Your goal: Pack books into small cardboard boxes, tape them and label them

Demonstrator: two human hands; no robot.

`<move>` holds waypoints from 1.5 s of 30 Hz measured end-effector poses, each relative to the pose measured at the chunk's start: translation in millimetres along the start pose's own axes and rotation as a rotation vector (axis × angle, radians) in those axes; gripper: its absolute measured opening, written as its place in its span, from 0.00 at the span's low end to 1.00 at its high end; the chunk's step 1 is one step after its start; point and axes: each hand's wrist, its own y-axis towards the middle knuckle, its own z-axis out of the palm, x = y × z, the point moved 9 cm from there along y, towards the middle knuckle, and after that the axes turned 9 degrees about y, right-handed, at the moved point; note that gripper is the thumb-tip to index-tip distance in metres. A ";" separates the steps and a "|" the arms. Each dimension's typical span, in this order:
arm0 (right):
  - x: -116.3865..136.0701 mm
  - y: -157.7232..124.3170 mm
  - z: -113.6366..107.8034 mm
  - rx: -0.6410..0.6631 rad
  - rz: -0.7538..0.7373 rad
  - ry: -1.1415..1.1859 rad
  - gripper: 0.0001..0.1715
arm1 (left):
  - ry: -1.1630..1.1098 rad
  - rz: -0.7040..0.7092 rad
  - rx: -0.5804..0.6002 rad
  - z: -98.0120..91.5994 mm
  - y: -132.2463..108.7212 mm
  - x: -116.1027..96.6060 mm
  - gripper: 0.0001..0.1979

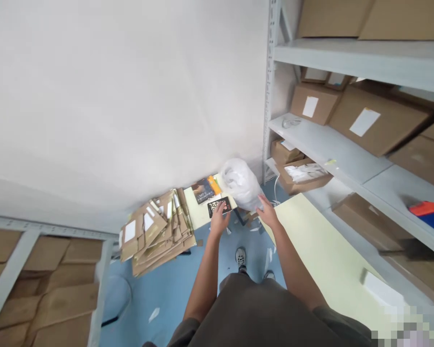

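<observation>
My left hand rests its fingers, spread apart, on a small dark book with a light pattern on its cover. Whether the thumb grips the edge of this book is hard to make out. My right hand is open, fingers apart, at the lower right side of a bulky roll of clear plastic wrap; its fingertips overlap the wrap's edge. Behind the small book lies a larger dark book with an orange strip beside it. These things sit on a narrow pale yellow table against the wall.
Flattened cardboard boxes are piled at the table's left end. On the right stands a second pale yellow table, before a metal shelf of cartons. Another carton rack is at lower left. Paper scraps litter the blue floor.
</observation>
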 end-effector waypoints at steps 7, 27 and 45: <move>38.7 15.7 76.3 0.137 -0.068 -0.010 0.37 | 0.052 -0.185 -0.135 -56.5 -35.7 91.9 0.29; 43.2 164.1 270.3 0.234 0.070 -0.231 0.40 | -0.357 -0.497 0.035 -4.2 103.1 327.3 0.32; -81.4 207.5 413.8 0.592 0.256 -0.252 0.45 | -0.583 -0.919 0.135 90.8 105.8 405.7 0.21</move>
